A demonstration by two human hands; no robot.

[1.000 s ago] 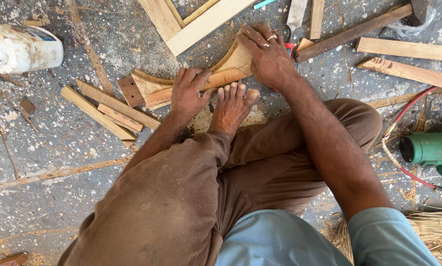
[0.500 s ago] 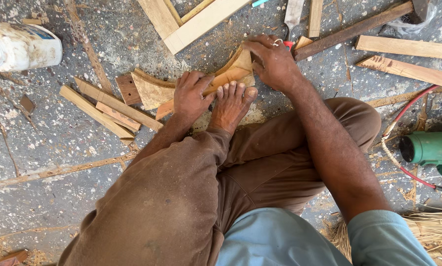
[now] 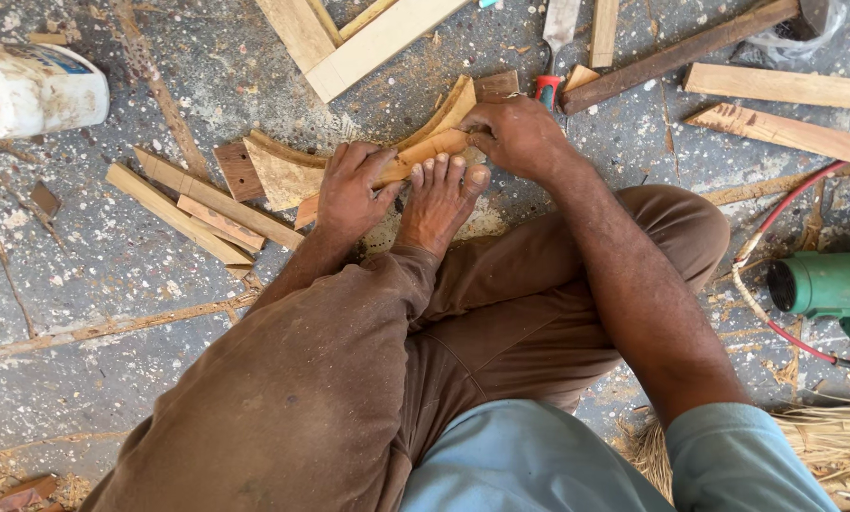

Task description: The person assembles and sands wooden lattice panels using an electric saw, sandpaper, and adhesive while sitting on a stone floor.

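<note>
Step in hand — bracing: left hand (image 3: 349, 194) presses, right hand (image 3: 515, 133) grips the curved wood (image 3: 415, 152) beside the foot (image 3: 434, 204); next likely needs steady hold.

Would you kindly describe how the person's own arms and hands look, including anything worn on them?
Both forearms are bare. The right arm has a light blue short sleeve near the shoulder. The left hand and right hand wear no gloves; no ring or watch is visible now.

Probably woodworking workshop: offcuts (image 3: 783, 86), sawdust, power tool (image 3: 828, 284).
</note>
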